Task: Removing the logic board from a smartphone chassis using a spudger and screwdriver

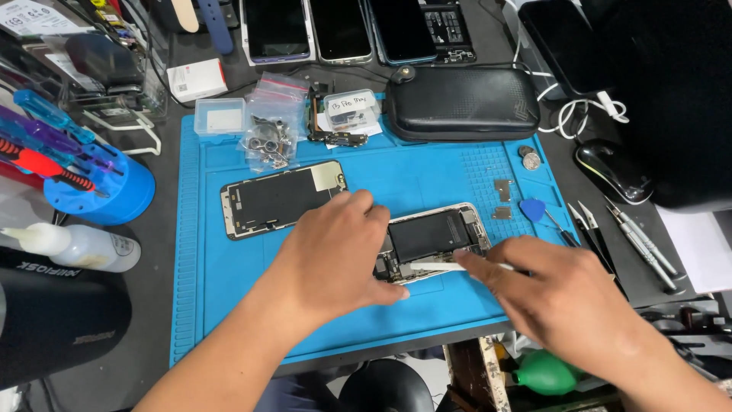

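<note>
An opened phone body (438,236) lies on the blue work mat (427,179), its black battery and inner parts showing. My left hand (335,252) rests flat on the phone's left end and covers it. My right hand (553,286) pinches a thin white pry stick (438,266) whose tip lies along the phone's near edge. A detached screen panel (280,197) lies face down on the mat to the left of the phone.
A black zip case (461,103), small parts bags (268,133) and clear boxes sit at the mat's far edge. Tweezers (637,240) and a blue pick (532,208) lie to the right. A blue screwdriver stand (99,187) and a white bottle (72,248) are on the left.
</note>
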